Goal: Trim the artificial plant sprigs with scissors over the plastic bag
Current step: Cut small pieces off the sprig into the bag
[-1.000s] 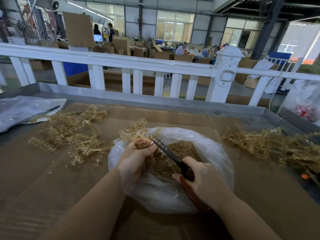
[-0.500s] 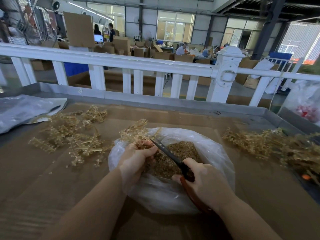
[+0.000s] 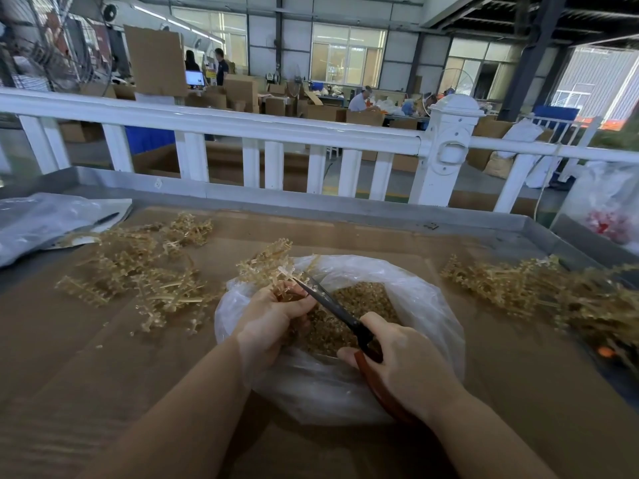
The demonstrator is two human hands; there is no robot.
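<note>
A clear plastic bag (image 3: 432, 305) lies open in the middle of the table, holding a heap of small tan cuttings (image 3: 359, 305). My left hand (image 3: 269, 323) grips a tan artificial sprig (image 3: 266, 261) over the bag's left rim; the sprig's top sticks up past my fingers. My right hand (image 3: 404, 368) holds scissors (image 3: 332, 305) with dark blades and red-brown handles. The blade tips meet the sprig just above my left fingers.
Loose sprigs lie in one pile at the left (image 3: 145, 271) and another at the right (image 3: 539, 292). A folded plastic sheet (image 3: 45, 223) sits far left. A white railing (image 3: 276, 129) runs behind the table's metal rim (image 3: 311, 205). Another bag (image 3: 608, 209) stands far right.
Almost nothing has moved: both hands stay over the bag, and the scissor tips keep working at the sprig held in my left hand.
</note>
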